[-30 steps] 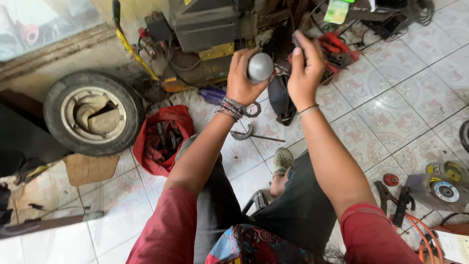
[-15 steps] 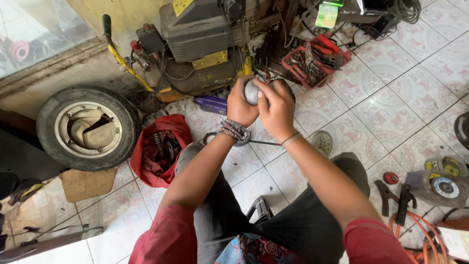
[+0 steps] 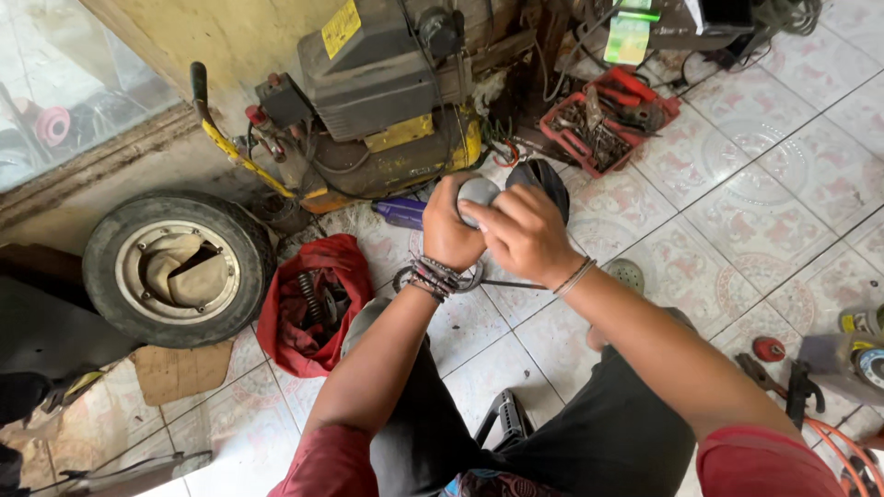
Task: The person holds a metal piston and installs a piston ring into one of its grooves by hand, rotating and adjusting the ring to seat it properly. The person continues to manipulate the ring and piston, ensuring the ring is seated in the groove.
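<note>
Hands [image 3: 493, 230] — round grey part [image 3: 477, 191] between them

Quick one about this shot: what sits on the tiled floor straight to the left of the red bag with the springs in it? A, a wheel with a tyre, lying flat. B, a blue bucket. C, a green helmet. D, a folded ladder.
A: a wheel with a tyre lies flat on the floor just left of the red bag, while the left hand and right hand hold a round grey part further right.
</note>
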